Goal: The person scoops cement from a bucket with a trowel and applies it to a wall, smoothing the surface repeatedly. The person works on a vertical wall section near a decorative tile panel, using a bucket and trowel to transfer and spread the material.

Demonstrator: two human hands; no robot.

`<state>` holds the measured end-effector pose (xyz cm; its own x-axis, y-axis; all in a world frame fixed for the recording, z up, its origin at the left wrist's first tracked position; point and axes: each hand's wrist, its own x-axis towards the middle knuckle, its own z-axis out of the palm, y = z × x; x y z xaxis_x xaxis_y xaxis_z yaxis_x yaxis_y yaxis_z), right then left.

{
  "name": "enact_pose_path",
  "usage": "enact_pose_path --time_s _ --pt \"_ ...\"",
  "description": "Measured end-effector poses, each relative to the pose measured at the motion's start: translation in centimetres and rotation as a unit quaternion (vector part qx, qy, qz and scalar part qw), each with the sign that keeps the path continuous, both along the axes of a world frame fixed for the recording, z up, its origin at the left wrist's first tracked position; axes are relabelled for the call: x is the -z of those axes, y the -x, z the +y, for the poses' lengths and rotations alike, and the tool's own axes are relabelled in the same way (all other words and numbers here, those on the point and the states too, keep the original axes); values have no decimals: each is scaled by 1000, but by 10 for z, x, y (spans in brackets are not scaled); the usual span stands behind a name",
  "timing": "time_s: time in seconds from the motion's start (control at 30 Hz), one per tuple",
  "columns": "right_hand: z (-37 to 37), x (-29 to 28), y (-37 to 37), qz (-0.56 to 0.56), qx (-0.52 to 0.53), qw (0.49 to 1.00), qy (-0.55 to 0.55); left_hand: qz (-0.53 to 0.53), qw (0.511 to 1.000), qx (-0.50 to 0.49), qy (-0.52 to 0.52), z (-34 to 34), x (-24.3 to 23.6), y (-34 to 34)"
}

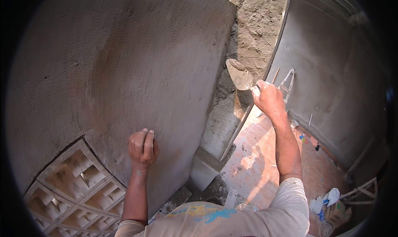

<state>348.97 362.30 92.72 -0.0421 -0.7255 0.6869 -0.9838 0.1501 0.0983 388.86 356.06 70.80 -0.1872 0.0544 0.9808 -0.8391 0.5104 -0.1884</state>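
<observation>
My right hand (268, 97) grips the handle of a pointed trowel (238, 73), whose mortar-smeared blade is against the rough, freshly rendered strip (253, 25) at the wall's edge. A long straight batten (239, 133) runs along that strip's right side. My left hand (143, 148) is by the grey plastered wall (157, 63), fingers curled together; whatever may be inside them is hidden. Below and left of it a grid of square vent blocks (72, 183) is set in the wall.
Below right are a tiled floor (253, 166), an aluminium ladder (289, 81), a small bucket (294, 124), white bags (331, 197) and a wooden frame (360, 193). A grey far wall (327, 63) stands at right. A grey ledge (201, 175) is at the strip's foot.
</observation>
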Motion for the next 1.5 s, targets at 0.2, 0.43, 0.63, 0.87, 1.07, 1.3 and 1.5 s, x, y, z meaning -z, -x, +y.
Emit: enact_pose_path --time_s 0.2,0.43,0.63,0.87,1.07,1.3,1.5 --pt "-6 47 -42 -415 -497 744 -163 -18 999 -45 -19 5 3 -12" --pt "-137 145 31 -640 -304 702 68 -38 997 -61 -12 0 -16 22" --pt "-62 209 17 -622 -398 651 -174 -51 989 -134 -43 13 -7 11" --pt "40 518 51 -546 -155 682 -461 -77 976 -192 -62 16 -10 13" --pt "211 738 56 -503 121 697 -497 -163 951 -205 -164 18 2 16" --pt "292 733 54 -593 307 563 -488 -294 833 -417 -214 42 76 -7" --pt "235 863 50 -570 344 576 -474 -343 811 -461 -108 18 74 17"
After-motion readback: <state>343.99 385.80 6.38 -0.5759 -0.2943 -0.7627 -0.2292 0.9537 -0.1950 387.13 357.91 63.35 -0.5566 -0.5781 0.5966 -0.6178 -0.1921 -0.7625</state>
